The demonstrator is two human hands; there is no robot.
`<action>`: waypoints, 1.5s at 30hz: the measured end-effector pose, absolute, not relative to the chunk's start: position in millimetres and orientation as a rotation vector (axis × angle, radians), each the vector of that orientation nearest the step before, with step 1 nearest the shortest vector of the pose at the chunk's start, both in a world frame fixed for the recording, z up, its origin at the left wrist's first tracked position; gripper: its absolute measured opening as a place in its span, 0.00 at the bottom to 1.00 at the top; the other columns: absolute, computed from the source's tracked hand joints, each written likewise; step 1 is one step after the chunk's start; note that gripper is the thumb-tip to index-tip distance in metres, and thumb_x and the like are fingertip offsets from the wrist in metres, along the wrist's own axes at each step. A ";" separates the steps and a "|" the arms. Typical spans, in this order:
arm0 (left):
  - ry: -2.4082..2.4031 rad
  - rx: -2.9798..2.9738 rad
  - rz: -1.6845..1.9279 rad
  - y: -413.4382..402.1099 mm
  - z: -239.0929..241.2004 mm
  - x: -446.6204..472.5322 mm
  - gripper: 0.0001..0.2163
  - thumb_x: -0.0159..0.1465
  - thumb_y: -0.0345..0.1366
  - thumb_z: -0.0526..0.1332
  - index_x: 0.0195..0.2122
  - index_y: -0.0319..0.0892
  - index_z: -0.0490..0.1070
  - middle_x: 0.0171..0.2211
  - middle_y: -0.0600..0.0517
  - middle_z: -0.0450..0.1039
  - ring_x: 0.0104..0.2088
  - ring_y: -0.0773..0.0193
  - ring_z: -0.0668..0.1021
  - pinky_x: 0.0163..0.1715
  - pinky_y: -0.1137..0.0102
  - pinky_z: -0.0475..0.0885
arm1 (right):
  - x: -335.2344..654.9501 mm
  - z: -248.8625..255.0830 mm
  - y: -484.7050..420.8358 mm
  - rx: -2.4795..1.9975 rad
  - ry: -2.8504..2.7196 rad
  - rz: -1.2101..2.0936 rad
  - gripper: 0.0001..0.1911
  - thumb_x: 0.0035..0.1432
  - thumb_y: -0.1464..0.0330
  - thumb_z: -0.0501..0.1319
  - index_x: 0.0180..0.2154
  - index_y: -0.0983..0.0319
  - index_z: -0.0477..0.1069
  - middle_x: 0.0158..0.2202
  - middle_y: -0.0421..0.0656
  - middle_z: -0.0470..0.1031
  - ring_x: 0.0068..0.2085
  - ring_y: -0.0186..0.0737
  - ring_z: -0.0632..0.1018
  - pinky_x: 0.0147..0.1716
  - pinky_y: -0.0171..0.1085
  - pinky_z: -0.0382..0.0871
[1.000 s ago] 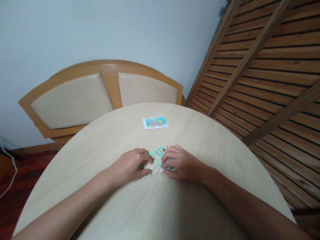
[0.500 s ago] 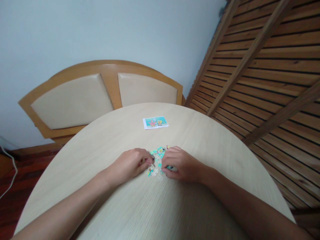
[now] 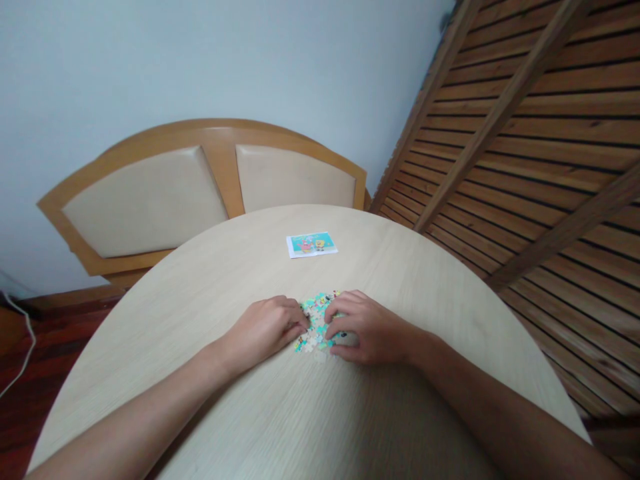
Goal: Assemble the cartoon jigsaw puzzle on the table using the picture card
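A small heap of jigsaw pieces (image 3: 316, 325), turquoise, white and yellow, lies in the middle of the round pale wooden table (image 3: 250, 280). My left hand (image 3: 265, 327) rests at the heap's left side, fingers curled, the fingertips pinched at the pieces. On the heap's right side lies my right hand (image 3: 367, 327), fingers bent over several pieces and touching them. What either hand grips is too small to make out. Farther back on the table lies a small cartoon picture card (image 3: 312, 245).
A wooden headboard with two cream padded panels (image 3: 200, 190) stands against the pale wall behind the table. A slatted wooden frame (image 3: 525, 133) leans at the right. A white cable (image 3: 20, 360) lies on the dark red floor at left.
My left hand's fingers have drawn in from around the pieces to a tighter pinch at the heap's edge. The pieces have shifted slightly. My right hand has stayed almost in place.
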State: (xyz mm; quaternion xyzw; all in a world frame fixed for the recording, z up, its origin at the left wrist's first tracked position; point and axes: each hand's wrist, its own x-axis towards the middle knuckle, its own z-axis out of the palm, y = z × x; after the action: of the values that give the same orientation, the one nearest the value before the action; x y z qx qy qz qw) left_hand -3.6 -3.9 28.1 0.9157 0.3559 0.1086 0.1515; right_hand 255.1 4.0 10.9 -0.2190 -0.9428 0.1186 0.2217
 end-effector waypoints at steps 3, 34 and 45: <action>1.019 2.616 0.299 -4.1 30.0 -5.2 0.06 0.70 0.32 0.60 0.40 0.46 0.77 0.40 0.53 0.78 0.43 0.60 0.79 0.43 0.68 0.71 | 256.3 13.0 3.5 -0.604 -2.622 0.337 0.05 0.56 0.65 0.70 0.34 0.58 0.78 0.44 0.43 0.78 0.46 0.44 0.76 0.52 0.46 0.62; 0.933 2.604 0.237 -1.0 38.3 -9.7 0.10 0.70 0.32 0.55 0.42 0.44 0.77 0.40 0.52 0.80 0.41 0.61 0.80 0.42 0.68 0.71 | 238.9 8.3 -6.6 -0.554 -2.611 0.292 0.06 0.61 0.67 0.66 0.40 0.60 0.78 0.41 0.43 0.79 0.44 0.41 0.76 0.49 0.42 0.63; 1.119 2.560 0.066 -2.0 41.0 -19.9 0.07 0.63 0.35 0.64 0.43 0.45 0.75 0.41 0.50 0.77 0.41 0.57 0.79 0.38 0.68 0.69 | 241.2 5.1 -2.8 -0.524 -2.668 0.172 0.06 0.65 0.66 0.63 0.37 0.60 0.78 0.41 0.42 0.80 0.43 0.41 0.76 0.49 0.43 0.62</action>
State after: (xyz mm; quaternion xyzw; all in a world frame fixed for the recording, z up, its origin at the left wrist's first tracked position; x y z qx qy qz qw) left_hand -19.9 -2.0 41.0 0.9022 0.3945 0.0233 0.1725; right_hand 241.2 -2.8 5.1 -0.1882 -0.9581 0.0616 0.2072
